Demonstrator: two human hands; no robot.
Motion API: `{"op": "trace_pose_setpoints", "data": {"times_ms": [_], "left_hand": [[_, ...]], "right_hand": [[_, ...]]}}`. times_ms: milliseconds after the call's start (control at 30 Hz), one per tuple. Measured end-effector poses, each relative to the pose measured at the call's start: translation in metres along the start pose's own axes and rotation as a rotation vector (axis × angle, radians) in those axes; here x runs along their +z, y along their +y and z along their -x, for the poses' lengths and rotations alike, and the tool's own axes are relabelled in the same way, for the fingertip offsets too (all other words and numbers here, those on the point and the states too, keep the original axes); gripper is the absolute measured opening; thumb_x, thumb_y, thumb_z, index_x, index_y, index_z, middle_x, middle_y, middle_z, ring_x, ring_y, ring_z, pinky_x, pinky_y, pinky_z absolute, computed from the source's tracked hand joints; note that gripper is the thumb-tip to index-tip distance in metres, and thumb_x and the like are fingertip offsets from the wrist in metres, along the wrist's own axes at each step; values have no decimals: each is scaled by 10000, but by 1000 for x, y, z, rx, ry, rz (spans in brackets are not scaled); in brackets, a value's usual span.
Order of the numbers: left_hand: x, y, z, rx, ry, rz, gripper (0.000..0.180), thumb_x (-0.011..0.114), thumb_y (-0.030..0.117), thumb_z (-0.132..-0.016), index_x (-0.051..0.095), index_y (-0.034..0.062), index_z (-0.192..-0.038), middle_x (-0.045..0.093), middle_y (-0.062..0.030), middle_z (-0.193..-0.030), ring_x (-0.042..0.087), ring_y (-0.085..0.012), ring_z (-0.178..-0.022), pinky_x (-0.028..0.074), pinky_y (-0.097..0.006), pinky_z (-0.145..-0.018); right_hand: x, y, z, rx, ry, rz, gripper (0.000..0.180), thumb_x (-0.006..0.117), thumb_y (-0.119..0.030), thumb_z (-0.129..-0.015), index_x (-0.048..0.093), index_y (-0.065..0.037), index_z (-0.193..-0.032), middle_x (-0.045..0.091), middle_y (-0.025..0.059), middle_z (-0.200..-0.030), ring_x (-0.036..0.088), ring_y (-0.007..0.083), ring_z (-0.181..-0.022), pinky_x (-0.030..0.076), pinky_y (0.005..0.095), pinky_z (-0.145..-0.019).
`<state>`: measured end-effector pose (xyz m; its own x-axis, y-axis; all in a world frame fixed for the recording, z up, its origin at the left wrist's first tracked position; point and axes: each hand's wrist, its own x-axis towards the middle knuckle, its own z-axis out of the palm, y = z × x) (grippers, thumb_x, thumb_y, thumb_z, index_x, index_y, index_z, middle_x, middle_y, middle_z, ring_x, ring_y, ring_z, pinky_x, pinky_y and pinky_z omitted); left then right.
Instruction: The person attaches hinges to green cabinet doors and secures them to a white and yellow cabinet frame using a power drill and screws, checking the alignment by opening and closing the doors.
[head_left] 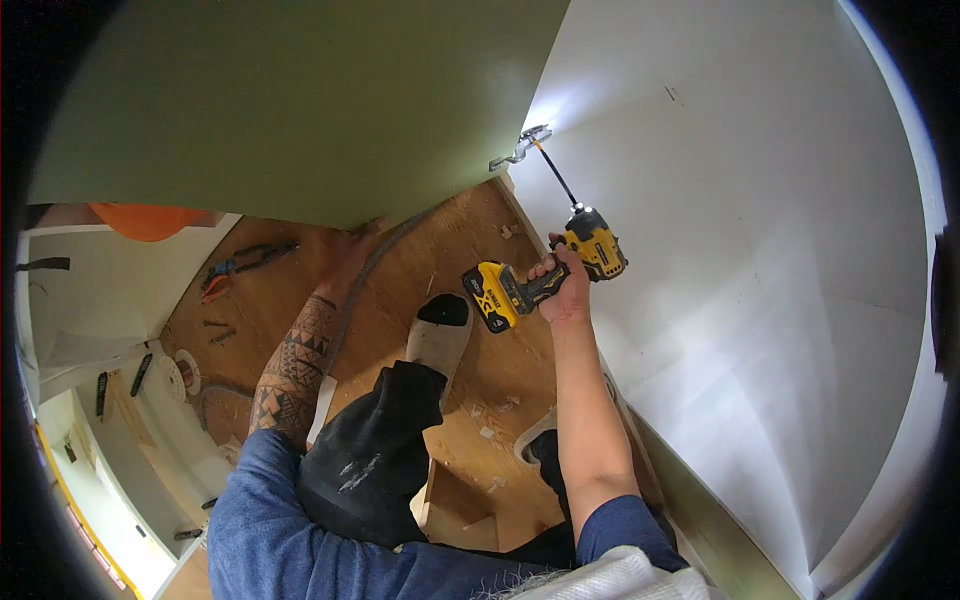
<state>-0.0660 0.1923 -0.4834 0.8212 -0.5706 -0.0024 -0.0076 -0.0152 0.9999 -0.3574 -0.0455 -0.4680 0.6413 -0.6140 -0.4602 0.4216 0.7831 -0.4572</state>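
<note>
My right hand point(566, 286) is wrapped round the grip of a yellow and black cordless impact driver point(596, 245). A long thin bit point(558, 174) runs from its nose to a metal cabinet hinge point(518, 152), where the driver's lamp lights the white panel point(720, 250). The hinge sits in the corner between that panel and a large olive-green door panel point(310, 100). At the green panel's lower edge, my left hand point(340, 256) grips it from below. Its fingers are in shadow and partly hidden.
Pliers with red and blue handles point(230, 270) lie on the wooden floor point(500, 370), near a grey cable point(365, 275). Farther left are a cable spool point(187, 371) and an orange object point(146, 221). My shoe point(441, 332) rests among scraps. White cabinet parts point(120, 480) stand at lower left.
</note>
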Motion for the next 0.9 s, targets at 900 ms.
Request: {"op": "trace_pose_setpoints", "data": {"times_ms": [900], "left_hand": [[18,30,14,21,-71,-260,425,711,254,-1019,623,-35,-1318,673,-131,-1303,640,-219,-1218,512,-356,-1040]], "right_hand": [[3,-8,11,-3,108,108,110,716,-174,-941,643,-134,-1013,565,-7,-679,570,154,-602,512,352,-640]]}}
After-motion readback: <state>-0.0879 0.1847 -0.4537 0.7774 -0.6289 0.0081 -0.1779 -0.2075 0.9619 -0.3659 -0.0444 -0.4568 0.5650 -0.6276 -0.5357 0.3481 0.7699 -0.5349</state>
